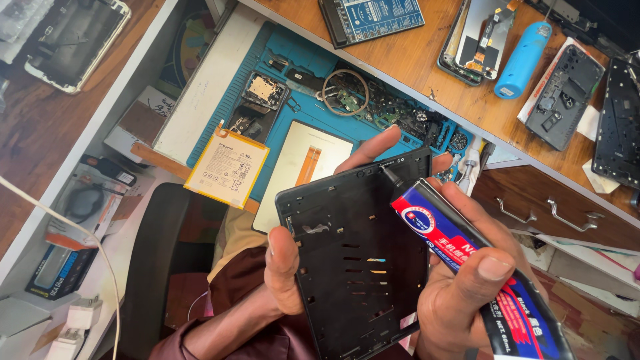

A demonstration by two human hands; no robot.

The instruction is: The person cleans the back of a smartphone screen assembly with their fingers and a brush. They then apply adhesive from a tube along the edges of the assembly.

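The right hand (467,293) is closed around a red, blue and black glue tube (480,267), its black nozzle touching the top edge of the black tablet frame (357,260). The left hand (290,267) grips that frame by its left side, fingers behind it. A hard squeeze could likely flood the edge, or the tilted frame could slip. Below lies a blue work mat (293,60) in an open drawer, holding a tablet screen (300,167), a yellow battery (227,167) and small parts. A wooden bench (427,60) carries 1 blue cylinder (523,60).
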